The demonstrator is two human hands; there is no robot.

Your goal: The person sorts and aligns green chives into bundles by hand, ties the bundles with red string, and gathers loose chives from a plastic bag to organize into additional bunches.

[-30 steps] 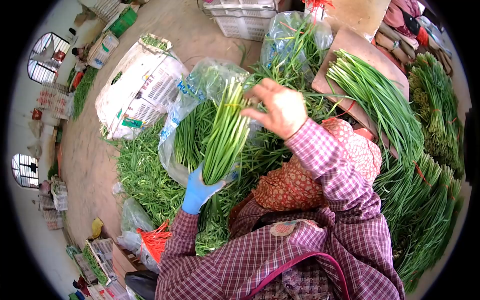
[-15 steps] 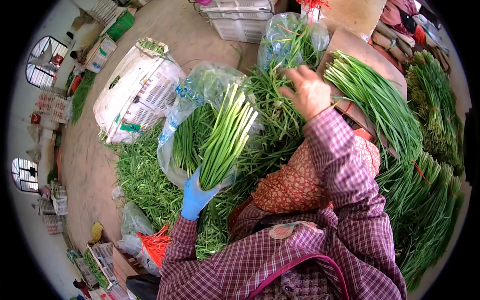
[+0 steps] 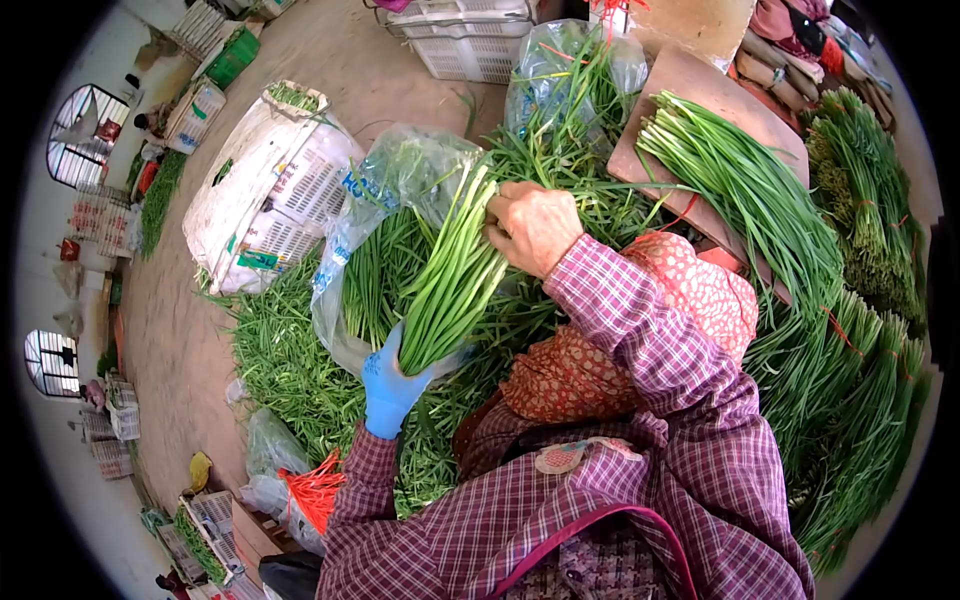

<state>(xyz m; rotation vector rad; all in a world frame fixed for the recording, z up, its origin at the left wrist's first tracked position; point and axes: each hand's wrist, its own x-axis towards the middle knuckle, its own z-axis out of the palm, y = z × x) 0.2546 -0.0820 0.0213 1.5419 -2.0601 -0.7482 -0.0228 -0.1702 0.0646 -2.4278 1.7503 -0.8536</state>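
In a blue glove, my left hand point(image 3: 391, 385) is wrapped round the lower part of a bunch of green stalks point(image 3: 455, 275), whose pale ends point up. My bare right hand point(image 3: 537, 225) touches the right side of the bunch near those ends, fingers curled against the stalks; the fingertips are partly hidden. Behind the bunch lies an open clear plastic bag point(image 3: 338, 262) with more green stalks inside. To the right, a large pile of stalks point(image 3: 740, 175) rests on a brown board point(image 3: 655, 88).
Loose greens point(image 3: 290, 350) cover the floor around the bag. A white sack-covered crate point(image 3: 265, 190) stands at upper left, a white basket point(image 3: 470, 45) at the top. Tied bundles point(image 3: 850, 420) lie at right. Red ties point(image 3: 315, 488) sit at lower left.
My right hand moved from over the bunch out to the right, then came back left against the stalks. My left hand has kept its hold on the bunch.
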